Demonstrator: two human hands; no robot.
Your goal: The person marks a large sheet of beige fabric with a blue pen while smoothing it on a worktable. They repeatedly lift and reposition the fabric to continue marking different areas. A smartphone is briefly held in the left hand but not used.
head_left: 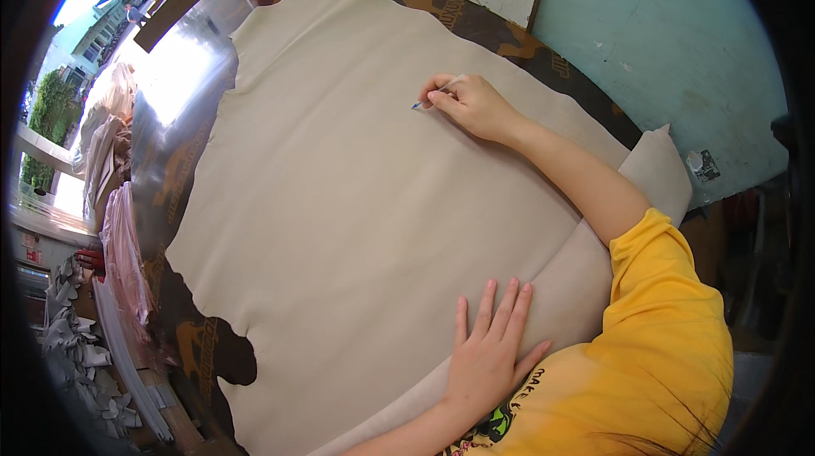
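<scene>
A large beige leather hide (340, 176) with an uneven outline lies spread over a dark table. My right hand (475, 108) is closed around a slim pen (417, 105) with a clear barrel and a blue tip. Its tip is at the surface of the hide's upper middle; whether it touches I cannot tell. Close to my body, my left hand (488, 346) rests flat on the hide, fingers spread, beside the fold along the near edge. On the right, part of the hide hangs over the edge under my right arm.
The patterned dark tabletop (174, 193) shows around the hide. Beyond it on the right stands a pale blue-green panel (654, 57). Pinkish sheets (126, 244) hang at the left, above a heap of grey scraps (81, 354). Bright daylight enters at the upper left.
</scene>
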